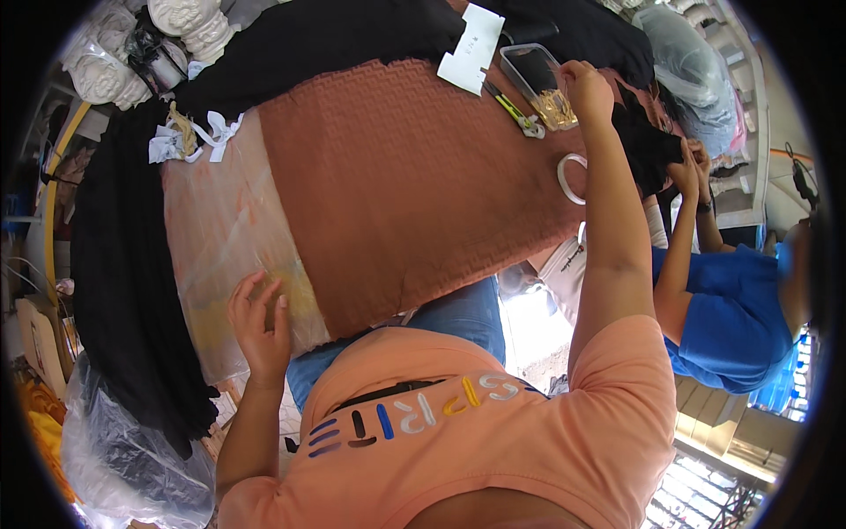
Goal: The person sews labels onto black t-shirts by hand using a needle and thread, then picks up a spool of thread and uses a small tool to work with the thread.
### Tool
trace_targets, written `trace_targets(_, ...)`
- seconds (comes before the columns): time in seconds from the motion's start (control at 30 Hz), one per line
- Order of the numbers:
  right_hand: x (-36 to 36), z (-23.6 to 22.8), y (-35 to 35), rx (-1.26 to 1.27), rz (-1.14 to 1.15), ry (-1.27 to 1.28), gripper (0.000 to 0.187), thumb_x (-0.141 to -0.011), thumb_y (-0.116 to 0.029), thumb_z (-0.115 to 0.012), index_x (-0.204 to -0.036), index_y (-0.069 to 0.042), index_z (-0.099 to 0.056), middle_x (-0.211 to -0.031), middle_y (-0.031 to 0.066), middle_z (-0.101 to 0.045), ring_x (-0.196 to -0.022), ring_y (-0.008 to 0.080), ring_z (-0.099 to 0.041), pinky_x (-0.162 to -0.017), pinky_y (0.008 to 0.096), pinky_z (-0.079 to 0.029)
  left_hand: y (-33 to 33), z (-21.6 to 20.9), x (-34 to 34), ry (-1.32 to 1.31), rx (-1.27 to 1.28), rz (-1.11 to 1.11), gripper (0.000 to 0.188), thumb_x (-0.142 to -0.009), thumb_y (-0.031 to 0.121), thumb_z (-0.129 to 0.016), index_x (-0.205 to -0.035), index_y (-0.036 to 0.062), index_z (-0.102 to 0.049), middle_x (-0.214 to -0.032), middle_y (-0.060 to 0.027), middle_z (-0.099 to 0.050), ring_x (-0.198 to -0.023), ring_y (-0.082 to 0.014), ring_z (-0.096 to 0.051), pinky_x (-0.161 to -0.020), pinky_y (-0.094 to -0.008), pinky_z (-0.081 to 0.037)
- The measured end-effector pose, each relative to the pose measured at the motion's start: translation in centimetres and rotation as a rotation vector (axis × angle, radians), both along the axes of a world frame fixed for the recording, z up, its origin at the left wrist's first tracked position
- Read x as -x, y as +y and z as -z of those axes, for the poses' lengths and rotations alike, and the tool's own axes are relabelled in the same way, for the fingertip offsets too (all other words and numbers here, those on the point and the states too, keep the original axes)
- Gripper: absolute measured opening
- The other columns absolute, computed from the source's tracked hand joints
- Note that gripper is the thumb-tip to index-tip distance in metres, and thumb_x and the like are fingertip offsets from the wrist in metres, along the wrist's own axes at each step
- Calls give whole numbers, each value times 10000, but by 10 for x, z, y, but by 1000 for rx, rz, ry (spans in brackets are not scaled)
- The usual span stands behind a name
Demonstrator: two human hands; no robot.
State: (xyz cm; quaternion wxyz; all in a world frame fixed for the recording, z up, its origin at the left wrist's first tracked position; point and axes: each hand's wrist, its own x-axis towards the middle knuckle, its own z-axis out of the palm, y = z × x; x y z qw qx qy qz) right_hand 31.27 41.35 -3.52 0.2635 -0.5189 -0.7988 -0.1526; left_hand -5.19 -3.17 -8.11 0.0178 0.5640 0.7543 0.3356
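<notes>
My left hand (262, 324) hovers at the near edge of a clear plastic sheet (220, 229), its fingers apart and nothing in them. The sheet covers the left part of a brown textured cloth (397, 194). At the far right my right hand (585, 90) is raised beside a clear plastic box (507, 66). Its fingertips are pinched together; anything between them is too small to make out. Small gold-coloured pieces (555, 108) fill the near end of the box. Left of the box lies a yellow-green utility knife (511, 110). Below my right hand, a white tape ring (571, 179) rests near the cloth's edge.
Black fabric (115, 264) borders the left and far sides. White scraps (189, 141) lie at the far left, and a white card (473, 48) at the back. On the right, a co-worker in blue (736, 309) handles black cloth (648, 145). Plastic-wrapped bundles (683, 62) stand behind.
</notes>
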Motion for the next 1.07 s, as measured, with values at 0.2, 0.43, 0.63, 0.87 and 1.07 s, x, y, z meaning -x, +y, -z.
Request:
trace_targets(0.2, 21, 5, 19, 77, -39, -199, 123, -825, -139, -541, -850, -143, -662, -878, 64, -604, -793, 295, -627, -676, 393, -495, -2, 1, -1, 6, -18, -5, 136, -811, 38, -615, -938, 42, -662, -1138, -106, -569, -1122, -298, -484, -975, -394, -339)
trace_targets(0.43, 40, -14, -14, 143, -105, -26, 133, -801, -166, -625, -916, -124, -677, -948, 54, -626, -809, 257, -643, -702, 376, -503, -1, 1, 1, 15, -66, 5, 122, -806, 36, -628, -920, 54, -669, -1107, -111, -586, -1083, -300, -519, -952, -394, -371)
trace_targets(0.63, 78, -25, -146, 689, -595, 441, 305, -751, -193, -744, -1011, -69, -644, -774, 5, -613, -658, 94, -548, -607, 247, -453, -3, 14, 4, -20, -93, -28, 109, -819, 49, -621, -916, 53, -670, -1080, -120, -605, -1062, -295, -538, -925, -377, -400)
trace_targets(0.87, 98, 7, -241, 1154, -722, 380, 259, -777, -130, -722, -995, -46, -611, -632, -36, -478, -591, 54, -435, -525, 227, -360, -2, 11, 0, -53, -101, -6, 128, -847, 53, -596, -947, 51, -675, -1099, -99, -606, -1062, -252, -534, -931, -339, -397)
trace_targets(1.07, 107, 6, -263, 1127, -610, 94, 278, -753, -177, -726, -960, -28, -615, -588, 26, -523, -554, 117, -465, -529, 283, -382, -4, 10, -3, -73, -153, -30, 128, -832, 53, -603, -933, 72, -680, -1085, -85, -612, -1060, -252, -528, -924, -343, -395)
